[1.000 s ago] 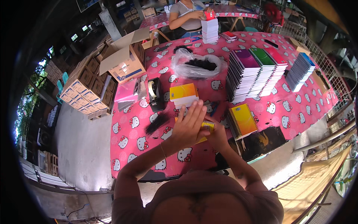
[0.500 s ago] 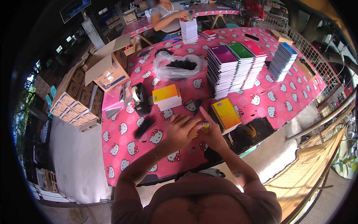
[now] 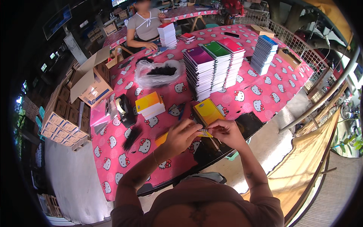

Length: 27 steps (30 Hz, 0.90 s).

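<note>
A yellow notebook (image 3: 162, 139) lies mostly hidden beneath my hands at the table's near edge. My left hand (image 3: 183, 134) is closed over it, fingers bent along its bound edge, where a short dark piece of spiral coil shows. At the right end of that edge my right hand (image 3: 228, 132) pinches thumb and fingers together; what they hold is too small to make out. Just beyond my hands rests a yellow spiral notebook (image 3: 208, 112) on a low stack. A pile of yellow-covered pads (image 3: 150, 104) stands to the left.
Tall notebook stacks (image 3: 198, 75) rise behind, with a blue-topped stack (image 3: 262, 55) farther right. A plastic bag (image 3: 141, 77) holds black coils. Left are a tape dispenser (image 3: 124, 109), loose black coils (image 3: 132, 138) and an open carton (image 3: 99, 85). Another person (image 3: 145, 26) is across the table.
My hands have come apart a little and lowered, and the yellow notebook between them now lies flatter. My view has turned right. The other person's hand has left the white stack.
</note>
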Each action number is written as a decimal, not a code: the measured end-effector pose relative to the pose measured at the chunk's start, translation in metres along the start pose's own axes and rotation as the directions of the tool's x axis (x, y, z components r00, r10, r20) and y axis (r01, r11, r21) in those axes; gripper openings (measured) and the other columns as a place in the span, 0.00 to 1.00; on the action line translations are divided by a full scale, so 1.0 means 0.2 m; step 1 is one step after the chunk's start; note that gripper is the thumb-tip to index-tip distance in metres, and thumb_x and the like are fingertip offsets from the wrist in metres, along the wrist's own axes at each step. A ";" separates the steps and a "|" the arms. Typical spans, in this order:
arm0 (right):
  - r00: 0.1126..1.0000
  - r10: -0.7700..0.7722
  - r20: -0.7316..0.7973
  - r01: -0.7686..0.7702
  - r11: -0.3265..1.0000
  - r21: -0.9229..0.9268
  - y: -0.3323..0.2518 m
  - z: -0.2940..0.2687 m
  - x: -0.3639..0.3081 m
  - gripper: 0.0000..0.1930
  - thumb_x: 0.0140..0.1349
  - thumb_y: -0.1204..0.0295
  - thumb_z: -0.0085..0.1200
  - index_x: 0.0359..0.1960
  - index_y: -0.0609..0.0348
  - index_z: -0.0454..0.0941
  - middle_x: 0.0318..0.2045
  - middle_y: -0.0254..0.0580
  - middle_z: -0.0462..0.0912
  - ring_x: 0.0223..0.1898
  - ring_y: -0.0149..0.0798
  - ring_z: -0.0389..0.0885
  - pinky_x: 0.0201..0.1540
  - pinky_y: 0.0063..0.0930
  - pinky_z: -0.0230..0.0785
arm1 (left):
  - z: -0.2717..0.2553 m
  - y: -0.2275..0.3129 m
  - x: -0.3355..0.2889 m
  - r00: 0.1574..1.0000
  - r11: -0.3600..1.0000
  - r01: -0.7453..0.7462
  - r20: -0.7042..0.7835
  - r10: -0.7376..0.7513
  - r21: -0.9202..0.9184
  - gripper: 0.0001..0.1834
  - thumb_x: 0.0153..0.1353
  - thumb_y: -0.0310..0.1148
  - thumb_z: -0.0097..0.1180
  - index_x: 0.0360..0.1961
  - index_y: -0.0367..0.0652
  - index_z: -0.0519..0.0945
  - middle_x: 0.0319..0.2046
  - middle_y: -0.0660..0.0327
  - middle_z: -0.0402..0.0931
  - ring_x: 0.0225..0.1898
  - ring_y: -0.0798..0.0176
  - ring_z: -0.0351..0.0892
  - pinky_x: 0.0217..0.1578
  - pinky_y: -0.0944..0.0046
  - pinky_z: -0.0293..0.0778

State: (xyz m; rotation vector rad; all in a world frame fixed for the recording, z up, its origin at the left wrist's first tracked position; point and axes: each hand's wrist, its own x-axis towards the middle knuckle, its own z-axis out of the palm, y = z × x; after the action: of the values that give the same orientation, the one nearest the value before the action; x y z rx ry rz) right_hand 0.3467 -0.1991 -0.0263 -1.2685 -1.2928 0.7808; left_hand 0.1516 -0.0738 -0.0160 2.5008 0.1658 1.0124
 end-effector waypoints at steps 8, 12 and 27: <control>0.996 -0.087 -0.028 0.076 0.961 -0.268 -0.01 -0.03 -0.06 0.05 0.53 0.82 0.59 0.29 0.65 0.75 0.26 0.39 0.81 0.28 0.33 0.84 0.35 0.27 0.77 | 0.03 0.06 0.09 0.961 0.989 -0.147 0.241 0.137 0.024 0.15 0.56 0.25 0.62 0.46 0.42 0.80 0.40 0.57 0.73 0.40 0.54 0.77 0.43 0.54 0.75; 0.943 -0.079 -0.325 0.020 0.983 -0.182 0.07 0.00 -0.06 0.11 0.56 0.77 0.61 0.41 0.65 0.77 0.38 0.48 0.82 0.40 0.40 0.84 0.46 0.32 0.76 | 0.04 0.04 0.19 0.980 0.980 -0.162 0.137 0.146 0.113 0.16 0.53 0.22 0.61 0.45 0.43 0.81 0.41 0.58 0.75 0.42 0.54 0.77 0.42 0.53 0.75; 0.953 -0.089 -0.291 -0.053 0.893 -0.446 0.48 -0.12 -0.04 0.33 0.51 0.73 0.71 0.59 0.62 0.72 0.53 0.55 0.80 0.54 0.56 0.80 0.55 0.40 0.73 | 0.39 -0.36 -0.01 0.976 0.971 -0.214 0.071 0.207 0.109 0.14 0.54 0.21 0.60 0.43 0.43 0.81 0.46 0.60 0.76 0.53 0.54 0.78 0.57 0.55 0.74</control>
State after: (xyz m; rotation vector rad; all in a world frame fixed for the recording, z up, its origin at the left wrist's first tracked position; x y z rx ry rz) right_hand 0.3896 -0.1917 -0.1153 -1.6695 -1.2646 0.2507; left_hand 0.2069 -0.0358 -0.0985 2.6949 -0.0634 1.0359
